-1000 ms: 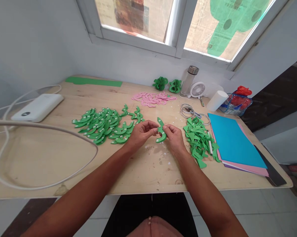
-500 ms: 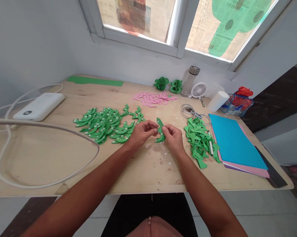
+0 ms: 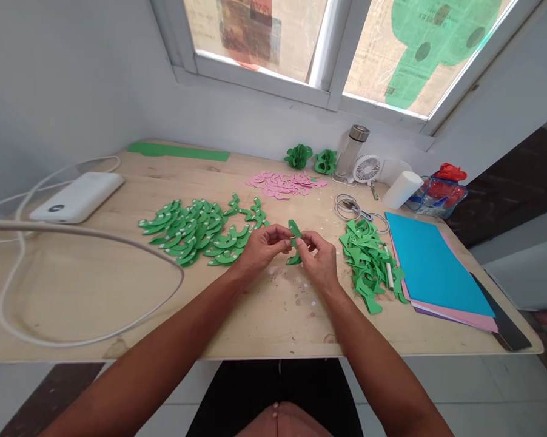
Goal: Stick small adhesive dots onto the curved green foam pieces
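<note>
Turning narrower to view since a second ago, the green cutout is staying between your hands. Your right hand is pinching it, probably for steadiness; your left hand is keeping nearly closed fingertips at its edge, hold unclear.

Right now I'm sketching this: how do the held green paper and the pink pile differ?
The left hand and right hand hold the green paper; the pink pile lies on the table. The green paper looks small and compact; the pink pile spreads much wider. Both have curved edges.
</note>
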Available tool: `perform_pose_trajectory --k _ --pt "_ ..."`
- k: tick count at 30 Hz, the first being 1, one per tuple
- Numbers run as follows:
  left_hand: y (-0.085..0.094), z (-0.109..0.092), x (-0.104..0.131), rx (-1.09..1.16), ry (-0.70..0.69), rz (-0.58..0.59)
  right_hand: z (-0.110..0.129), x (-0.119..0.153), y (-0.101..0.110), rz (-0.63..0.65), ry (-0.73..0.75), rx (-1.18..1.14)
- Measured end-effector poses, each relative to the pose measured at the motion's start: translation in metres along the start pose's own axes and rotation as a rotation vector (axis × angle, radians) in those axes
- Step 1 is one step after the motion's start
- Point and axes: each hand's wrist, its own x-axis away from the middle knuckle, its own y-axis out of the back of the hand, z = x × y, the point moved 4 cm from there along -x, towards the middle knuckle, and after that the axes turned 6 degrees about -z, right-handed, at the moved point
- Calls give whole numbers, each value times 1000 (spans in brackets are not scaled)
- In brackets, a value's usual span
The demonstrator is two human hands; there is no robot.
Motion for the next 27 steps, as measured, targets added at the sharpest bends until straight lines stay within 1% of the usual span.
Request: perform_pose_trajectory --k 5,11,20,27 --pt "-2 2 0 -5 -7 47 -4 -1 0 -16 -3 2" --pt "-4 0 1 -19 -24 59 -8 -2 0 -44 -18 -8" --pt "-4 -1 2 -28 -37 68 -7 -2 0 -50 -40 -23" --pt "-7 -1 3 -46 -57 111 -4 -3 1 -65 -31 -38"
